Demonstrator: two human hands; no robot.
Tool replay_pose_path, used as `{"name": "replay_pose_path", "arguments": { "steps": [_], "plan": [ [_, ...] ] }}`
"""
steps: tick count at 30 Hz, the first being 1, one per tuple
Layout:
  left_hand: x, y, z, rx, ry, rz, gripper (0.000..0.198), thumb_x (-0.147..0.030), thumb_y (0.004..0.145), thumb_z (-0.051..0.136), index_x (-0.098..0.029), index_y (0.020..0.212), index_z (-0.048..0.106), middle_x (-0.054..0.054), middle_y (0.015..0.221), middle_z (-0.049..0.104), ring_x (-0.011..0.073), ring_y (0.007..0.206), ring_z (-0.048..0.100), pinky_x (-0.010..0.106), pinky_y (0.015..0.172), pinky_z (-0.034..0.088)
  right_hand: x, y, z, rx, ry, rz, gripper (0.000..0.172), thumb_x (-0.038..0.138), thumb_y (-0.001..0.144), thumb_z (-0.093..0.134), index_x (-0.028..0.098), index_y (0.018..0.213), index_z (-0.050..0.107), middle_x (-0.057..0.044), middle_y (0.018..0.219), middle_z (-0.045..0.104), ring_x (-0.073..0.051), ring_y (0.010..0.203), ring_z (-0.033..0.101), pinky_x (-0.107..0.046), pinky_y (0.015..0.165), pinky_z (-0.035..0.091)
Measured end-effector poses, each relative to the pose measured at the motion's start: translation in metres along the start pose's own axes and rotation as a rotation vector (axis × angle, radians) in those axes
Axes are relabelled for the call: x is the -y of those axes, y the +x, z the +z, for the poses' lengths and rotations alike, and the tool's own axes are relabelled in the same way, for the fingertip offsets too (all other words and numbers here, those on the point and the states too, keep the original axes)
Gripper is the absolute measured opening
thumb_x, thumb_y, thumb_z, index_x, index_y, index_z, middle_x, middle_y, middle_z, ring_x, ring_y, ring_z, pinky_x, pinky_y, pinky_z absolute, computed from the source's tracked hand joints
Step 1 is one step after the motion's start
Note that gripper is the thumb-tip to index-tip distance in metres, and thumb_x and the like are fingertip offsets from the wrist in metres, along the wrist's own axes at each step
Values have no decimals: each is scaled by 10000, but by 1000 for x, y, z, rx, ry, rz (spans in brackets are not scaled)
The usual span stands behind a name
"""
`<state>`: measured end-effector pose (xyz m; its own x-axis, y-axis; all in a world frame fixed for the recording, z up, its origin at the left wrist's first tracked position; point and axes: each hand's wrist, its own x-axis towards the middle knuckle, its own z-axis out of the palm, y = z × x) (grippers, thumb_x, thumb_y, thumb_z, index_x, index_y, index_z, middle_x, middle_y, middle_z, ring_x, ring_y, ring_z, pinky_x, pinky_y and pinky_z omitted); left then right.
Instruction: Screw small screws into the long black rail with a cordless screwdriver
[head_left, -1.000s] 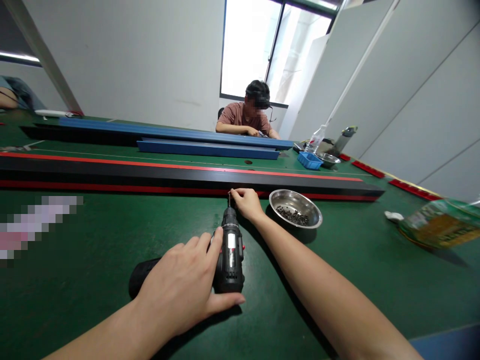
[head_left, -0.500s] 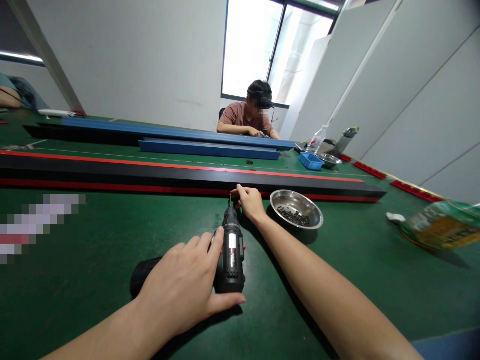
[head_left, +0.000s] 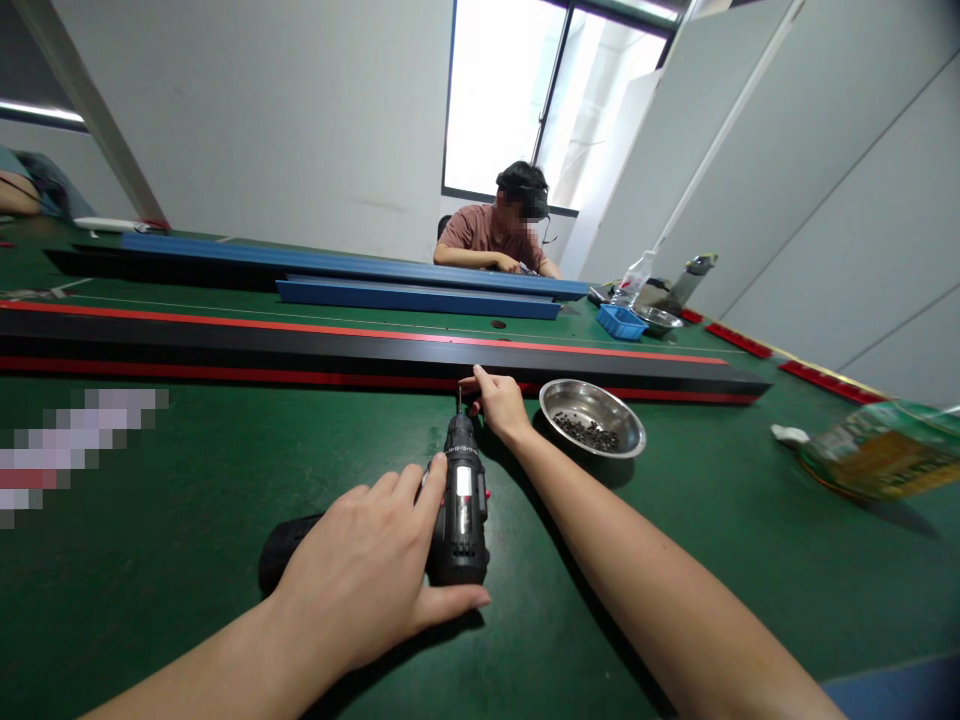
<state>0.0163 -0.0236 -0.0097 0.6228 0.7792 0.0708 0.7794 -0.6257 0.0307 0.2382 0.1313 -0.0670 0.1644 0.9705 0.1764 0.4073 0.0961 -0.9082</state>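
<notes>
My left hand (head_left: 367,560) is wrapped round the handle of a black cordless drill (head_left: 463,520), which lies on its side with its battery end to the left. The drill's bit points away from me at the long black bar with red edges (head_left: 360,352). Beside the bit tip, my right hand (head_left: 498,402) is closed, thumb and fingers pinched close to the bar's near side. What those fingertips hold, if anything, is too small to make out. Just right of that hand stands a steel bowl (head_left: 636,428) with many small dark screws (head_left: 585,432) in it.
Behind the black bar lie blue channel bars (head_left: 420,299). A blue basket (head_left: 622,322), another steel bowl (head_left: 660,320) and a clear bottle (head_left: 634,280) stand back right. A green-and-yellow plastic bag (head_left: 885,450) lies at right. A person (head_left: 487,235) sits across the green table (head_left: 187,580).
</notes>
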Motion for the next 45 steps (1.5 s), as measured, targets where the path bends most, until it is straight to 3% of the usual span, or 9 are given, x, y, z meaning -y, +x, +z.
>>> {"name": "replay_pose_path", "arguments": {
  "steps": [6, 15, 45],
  "plan": [
    [0, -2, 1, -13, 10, 3, 1036, -857, 818, 520, -159, 1575, 407, 167, 1206, 670, 347, 1047, 656, 486, 875, 564, 1, -1, 0, 37, 26, -32, 517, 525, 1032, 475, 146, 1019, 826, -105, 1007, 813, -130, 569, 662, -244, 625, 510],
    [1, 5, 0, -22, 19, -2, 1019, -865, 828, 492, -149, 1551, 438, 157, 1162, 680, 348, 1001, 683, 477, 828, 582, 2, -3, 1, -93, -71, -10, 542, 519, 1049, 411, 173, 974, 821, -90, 1001, 816, -155, 609, 696, -260, 688, 535],
    [8, 11, 1, -24, 54, 0, 1075, -881, 804, 514, -125, 1563, 424, 175, 1228, 686, 355, 1023, 702, 481, 821, 605, 5, -9, 1, -65, -50, -51, 513, 516, 1027, 446, 178, 908, 813, -72, 957, 813, -162, 607, 679, -272, 637, 507]
  ]
}}
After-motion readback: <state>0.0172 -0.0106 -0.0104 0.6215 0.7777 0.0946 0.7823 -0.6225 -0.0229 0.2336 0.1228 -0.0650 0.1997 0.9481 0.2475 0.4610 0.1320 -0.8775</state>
